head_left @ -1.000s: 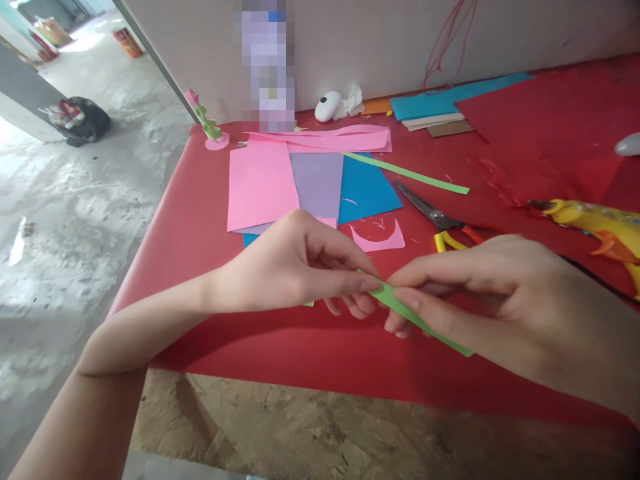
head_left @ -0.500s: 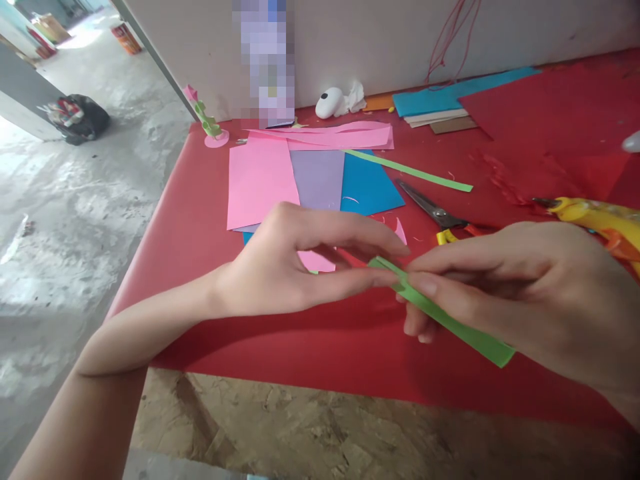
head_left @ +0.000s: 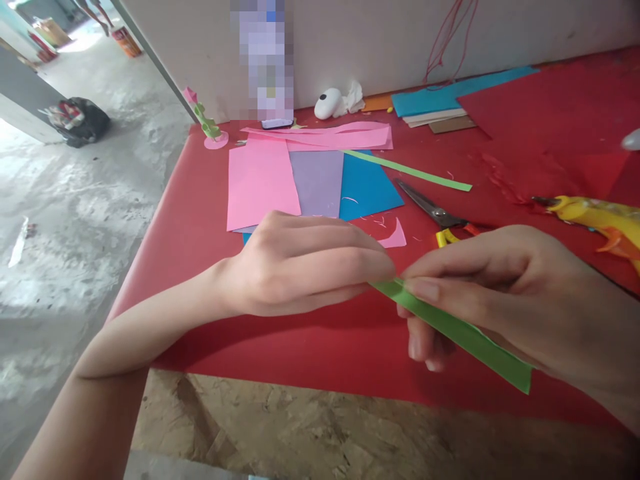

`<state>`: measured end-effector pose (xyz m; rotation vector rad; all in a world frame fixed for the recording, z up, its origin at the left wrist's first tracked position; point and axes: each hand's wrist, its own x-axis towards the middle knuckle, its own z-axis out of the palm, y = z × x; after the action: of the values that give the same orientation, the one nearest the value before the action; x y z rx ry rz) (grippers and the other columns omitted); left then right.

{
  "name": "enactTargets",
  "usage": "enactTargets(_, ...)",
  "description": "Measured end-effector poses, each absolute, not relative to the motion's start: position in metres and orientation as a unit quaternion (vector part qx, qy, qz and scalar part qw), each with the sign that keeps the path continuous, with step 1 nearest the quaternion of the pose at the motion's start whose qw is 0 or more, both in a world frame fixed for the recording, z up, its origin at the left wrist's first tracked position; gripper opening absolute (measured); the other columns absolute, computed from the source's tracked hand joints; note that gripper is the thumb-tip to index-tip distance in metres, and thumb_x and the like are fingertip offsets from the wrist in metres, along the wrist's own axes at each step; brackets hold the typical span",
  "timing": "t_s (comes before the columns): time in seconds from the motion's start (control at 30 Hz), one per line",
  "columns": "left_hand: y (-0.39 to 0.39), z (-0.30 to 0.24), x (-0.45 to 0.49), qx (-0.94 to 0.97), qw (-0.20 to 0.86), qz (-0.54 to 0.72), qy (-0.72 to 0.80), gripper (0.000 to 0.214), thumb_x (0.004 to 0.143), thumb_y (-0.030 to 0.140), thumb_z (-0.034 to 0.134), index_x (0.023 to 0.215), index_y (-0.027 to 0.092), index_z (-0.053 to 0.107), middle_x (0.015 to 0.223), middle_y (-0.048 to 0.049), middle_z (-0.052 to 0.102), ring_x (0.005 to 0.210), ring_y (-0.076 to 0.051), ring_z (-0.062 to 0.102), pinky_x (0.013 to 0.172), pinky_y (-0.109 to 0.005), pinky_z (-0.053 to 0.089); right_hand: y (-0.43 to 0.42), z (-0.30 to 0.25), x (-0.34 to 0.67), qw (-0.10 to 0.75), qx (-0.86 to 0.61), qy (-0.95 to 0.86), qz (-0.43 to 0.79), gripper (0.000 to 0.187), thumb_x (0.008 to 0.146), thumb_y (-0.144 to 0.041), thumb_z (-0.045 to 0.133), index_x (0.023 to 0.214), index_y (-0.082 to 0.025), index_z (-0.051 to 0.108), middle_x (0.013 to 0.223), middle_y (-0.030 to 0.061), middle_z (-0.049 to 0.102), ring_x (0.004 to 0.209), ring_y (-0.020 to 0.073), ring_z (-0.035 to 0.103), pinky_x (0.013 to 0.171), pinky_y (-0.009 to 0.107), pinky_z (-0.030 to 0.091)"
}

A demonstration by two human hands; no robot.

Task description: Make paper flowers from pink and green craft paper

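A folded-looking green paper strip slants down to the right above the red tabletop. My right hand pinches it between thumb and fingers near its upper end. My left hand is closed at that same upper end, its fingertips on the strip and hiding its tip. Just beyond my right hand lie scissors with yellow and red handles. Past my left hand are sheets of pink paper, purple paper and blue paper.
A thin green strip lies beyond the scissors. A yellow glue gun is at right. Toward the wall are a paper flower, a white egg-shaped object and a light blue sheet. The table's front edge runs below my hands.
My left hand has turned and closed over the strip's upper end, where its thumb and fingers were apart before. The strip's lower end has shifted down and right.
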<state>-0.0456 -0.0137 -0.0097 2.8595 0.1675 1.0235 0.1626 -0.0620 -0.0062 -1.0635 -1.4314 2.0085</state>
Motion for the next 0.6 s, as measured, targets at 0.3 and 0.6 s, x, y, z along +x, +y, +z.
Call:
enactTargets(0.3,-0.0149,-0.0119,-0.0478,0.941,0.007,0.334,0.056,0.009,0.09,0.013,0.053,0.086,0.018,0.06,0.086,-0.0016,0.074,0.082,-0.011,0.071,0.067,-0.017,0.058,-0.0652,-0.0066,0.1597,0.231,-0.386,-0.501,0.74,0.026,0.086,-0.015,0.052,0.063,-0.016,0.065,0.06,-0.0011,0.065,0.052,0.0044,0.061,0.049,0.005,0.047)
enactTargets(0.6,-0.0152,-0.0155,-0.0474,0.939,-0.005,0.339,0.059,0.009,0.091,0.013,0.052,0.086,0.016,0.059,0.086,-0.0019,0.074,0.077,-0.01,0.071,0.06,-0.017,0.055,-0.0664,-0.0081,0.1607,0.238,-0.381,-0.504,0.738,0.023,0.083,-0.013,0.057,0.062,-0.016,0.065,0.06,-0.0027,0.065,0.052,0.0037,0.061,0.049,0.004,0.047)
